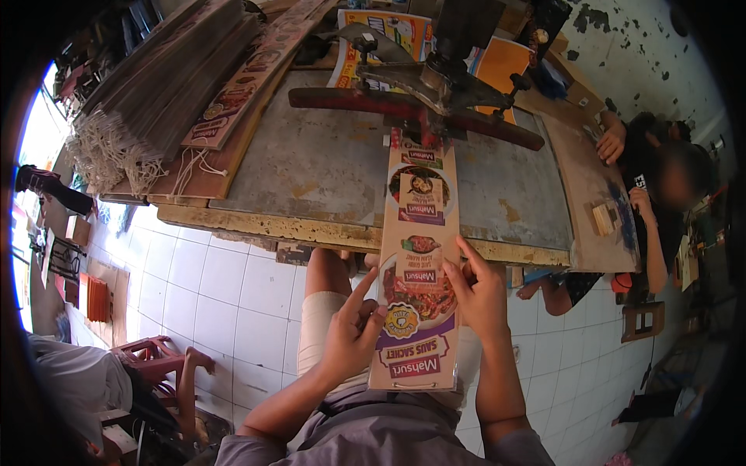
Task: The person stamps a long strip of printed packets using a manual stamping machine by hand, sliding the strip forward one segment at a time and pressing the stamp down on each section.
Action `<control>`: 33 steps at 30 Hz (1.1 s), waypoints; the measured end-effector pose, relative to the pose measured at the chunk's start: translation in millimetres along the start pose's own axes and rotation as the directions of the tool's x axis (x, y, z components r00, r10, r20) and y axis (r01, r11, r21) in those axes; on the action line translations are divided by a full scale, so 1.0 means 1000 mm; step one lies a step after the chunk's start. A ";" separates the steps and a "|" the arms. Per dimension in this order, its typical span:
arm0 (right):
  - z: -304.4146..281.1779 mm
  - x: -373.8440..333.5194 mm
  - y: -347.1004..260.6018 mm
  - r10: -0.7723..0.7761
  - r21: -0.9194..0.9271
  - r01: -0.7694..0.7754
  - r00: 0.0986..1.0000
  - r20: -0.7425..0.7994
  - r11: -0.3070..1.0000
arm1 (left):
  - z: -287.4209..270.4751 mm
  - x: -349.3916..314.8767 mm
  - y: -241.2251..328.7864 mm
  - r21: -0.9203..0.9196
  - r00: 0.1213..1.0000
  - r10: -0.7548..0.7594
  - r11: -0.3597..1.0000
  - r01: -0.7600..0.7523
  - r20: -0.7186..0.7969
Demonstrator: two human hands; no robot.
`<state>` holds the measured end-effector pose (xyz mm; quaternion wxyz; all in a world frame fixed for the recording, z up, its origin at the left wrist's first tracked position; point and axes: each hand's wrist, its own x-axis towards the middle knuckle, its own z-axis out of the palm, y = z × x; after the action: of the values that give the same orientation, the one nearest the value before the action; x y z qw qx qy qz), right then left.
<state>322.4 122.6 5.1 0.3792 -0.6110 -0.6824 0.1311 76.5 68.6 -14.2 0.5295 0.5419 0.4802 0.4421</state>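
A long, narrow printed cardboard strip with food pictures and purple labels stretches from the metal-topped bench out over its front edge toward my body. My left hand grips its left edge, index finger stretched forward along it. My right hand pinches the right edge between thumb and fingers, a bit farther forward. The far end of the strip reaches to a press head with a dark red crossbar, which hides part of it. A thin cord shows at the strip's near end.
To the left lies a thick stack of plastic-wrapped strips with white cords. Beside it is one more printed strip. A co-worker sits at the right near a wooden block. At the lower left stands a red plastic stool.
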 end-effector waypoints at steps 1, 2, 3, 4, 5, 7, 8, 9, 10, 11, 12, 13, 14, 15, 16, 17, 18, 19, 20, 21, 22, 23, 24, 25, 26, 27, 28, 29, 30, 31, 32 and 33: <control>0.000 0.000 0.001 -0.004 0.004 0.004 1.000 0.003 1.000 | 0.000 0.000 0.000 0.003 1.000 -0.002 1.000 0.002 0.002; 0.000 -0.001 0.001 -0.003 0.000 0.003 1.000 0.011 1.000 | 0.000 0.000 -0.001 0.004 1.000 0.004 1.000 -0.004 0.000; 0.000 -0.001 0.000 -0.003 -0.003 0.003 1.000 0.019 1.000 | 0.000 0.000 -0.002 0.006 1.000 0.010 1.000 -0.010 -0.003; 0.000 -0.002 -0.001 -0.003 -0.006 0.003 1.000 0.027 1.000 | 0.000 0.000 -0.003 0.007 1.000 0.016 1.000 -0.016 -0.006; -0.001 -0.002 -0.004 0.052 0.029 -0.054 0.998 0.043 0.998 | 0.000 -0.001 -0.003 0.010 1.000 0.014 1.000 -0.014 -0.001; -0.004 -0.002 -0.013 0.160 0.096 -0.168 0.984 0.083 0.981 | -0.001 -0.001 -0.002 0.017 1.000 0.008 1.000 -0.008 0.007; -0.004 -0.002 -0.012 0.142 0.089 -0.149 0.987 0.080 0.985 | -0.001 -0.001 0.000 0.031 1.000 0.014 0.999 -0.014 -0.003; -0.003 -0.002 -0.010 0.123 0.081 -0.129 0.989 0.077 0.988 | -0.002 0.000 0.002 0.046 1.000 0.020 0.999 -0.019 -0.014; -0.003 -0.002 -0.008 0.105 0.075 -0.110 0.992 0.075 0.991 | -0.003 0.000 0.005 0.061 0.999 0.025 0.998 -0.023 -0.025; -0.004 0.000 -0.008 0.141 0.071 -0.148 0.985 0.101 0.986 | -0.007 0.003 0.011 0.189 0.998 0.048 0.981 -0.042 -0.031; -0.010 0.000 -0.011 0.173 0.063 -0.181 0.978 0.117 0.982 | -0.014 0.005 0.018 0.311 0.996 0.081 0.948 -0.068 -0.030; -0.015 0.002 -0.012 0.205 0.054 -0.213 0.970 0.134 0.975 | -0.021 0.010 0.022 0.427 0.993 0.114 0.899 -0.092 -0.026; -0.019 0.009 -0.007 0.092 -0.054 -0.088 0.994 0.066 0.995 | -0.030 0.021 0.025 0.542 0.964 0.262 0.816 -0.200 -0.038; -0.024 0.021 0.002 -0.029 -0.171 0.030 1.000 0.011 0.985 | -0.040 0.038 0.024 0.646 0.915 0.402 0.706 -0.290 -0.028; -0.024 0.033 0.010 -0.152 -0.288 0.138 0.988 -0.026 0.948 | -0.046 0.055 0.024 0.739 0.849 0.528 0.571 -0.357 0.001; -0.021 0.046 0.016 -0.189 -0.251 0.181 0.982 -0.011 0.951 | -0.049 0.073 0.026 0.757 0.843 0.536 0.534 -0.377 0.042; -0.019 0.060 0.023 -0.226 -0.221 0.220 0.974 -0.002 0.950 | -0.051 0.093 0.029 0.768 0.833 0.546 0.496 -0.405 0.087; -0.017 0.071 0.028 -0.268 -0.192 0.263 0.963 0.002 0.945 | -0.051 0.112 0.031 0.749 0.808 0.565 0.460 -0.477 0.167; -0.012 0.076 0.031 -0.271 -0.154 0.274 0.962 0.043 0.949 | -0.053 0.126 0.034 0.731 0.777 0.582 0.419 -0.539 0.239; -0.009 0.081 0.036 -0.272 -0.122 0.281 0.959 0.083 0.952 | -0.052 0.136 0.035 0.702 0.739 0.597 0.378 -0.604 0.314; -0.007 0.083 0.040 -0.273 -0.091 0.285 0.954 0.121 0.954 | -0.050 0.140 0.037 0.696 0.747 0.574 0.383 -0.607 0.335; -0.006 0.081 0.043 -0.274 -0.128 0.290 0.953 0.131 0.948 | -0.049 0.141 0.033 0.722 0.757 0.548 0.354 -0.595 0.355; -0.005 0.079 0.044 -0.273 -0.164 0.295 0.952 0.141 0.941 | -0.048 0.141 0.029 0.745 0.766 0.522 0.323 -0.584 0.374; -0.004 0.077 0.045 -0.272 -0.201 0.299 0.950 0.150 0.933 | -0.048 0.142 0.026 0.766 0.775 0.495 0.290 -0.574 0.393; -0.004 0.076 0.045 -0.267 -0.190 0.294 0.951 0.155 0.937 | -0.048 0.142 0.025 0.768 0.779 0.490 0.292 -0.569 0.391; -0.004 0.078 0.044 -0.262 -0.179 0.289 0.952 0.159 0.941 | -0.048 0.142 0.026 0.771 0.783 0.486 0.294 -0.565 0.389; -0.005 0.079 0.044 -0.257 -0.167 0.284 0.952 0.164 0.944 | -0.048 0.141 0.025 0.774 0.787 0.481 0.295 -0.561 0.387; -0.005 0.079 0.044 -0.259 -0.166 0.284 0.952 0.161 0.944 | -0.048 0.142 0.024 0.776 0.781 0.490 0.284 -0.562 0.386; -0.004 0.079 0.045 -0.261 -0.164 0.286 0.952 0.159 0.944 | -0.047 0.142 0.023 0.779 0.776 0.500 0.274 -0.564 0.385; -0.004 0.079 0.046 -0.263 -0.161 0.288 0.952 0.157 0.944 | -0.047 0.142 0.022 0.783 0.770 0.509 0.263 -0.564 0.384; -0.004 0.079 0.046 -0.263 -0.162 0.287 0.952 0.157 0.944 | -0.046 0.142 0.022 0.783 0.771 0.510 0.266 -0.562 0.380; -0.005 0.079 0.047 -0.262 -0.163 0.287 0.952 0.157 0.944 | -0.046 0.142 0.022 0.784 0.773 0.512 0.270 -0.560 0.376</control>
<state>362.4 204.8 6.4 0.2894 -0.5320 -0.7940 0.0535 53.6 216.2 5.3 0.0125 0.8695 0.4094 0.2761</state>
